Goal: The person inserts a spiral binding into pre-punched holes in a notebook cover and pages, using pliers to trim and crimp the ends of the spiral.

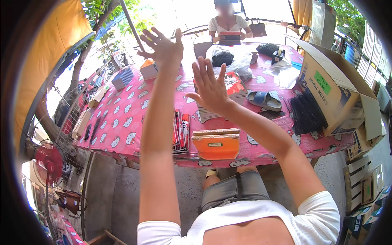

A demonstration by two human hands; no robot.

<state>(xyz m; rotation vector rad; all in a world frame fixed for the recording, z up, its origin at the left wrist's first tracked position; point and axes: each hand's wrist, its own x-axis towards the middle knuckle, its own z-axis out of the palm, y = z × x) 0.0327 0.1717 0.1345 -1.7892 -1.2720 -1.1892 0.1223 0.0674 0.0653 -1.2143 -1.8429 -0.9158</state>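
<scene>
The left forearm (157, 122) hides part of the red booklets (183, 130) on the bench (118, 141), while the right hand (212, 90) covers some of the red-topped notebook stack (233, 85). The open carton's (332, 98) walls conceal its inside, and what the black plastic bags (220, 56) hold cannot be told. The dark rim cuts off the orange tarp (49, 57) and the lower-right boxes (371, 188).
</scene>
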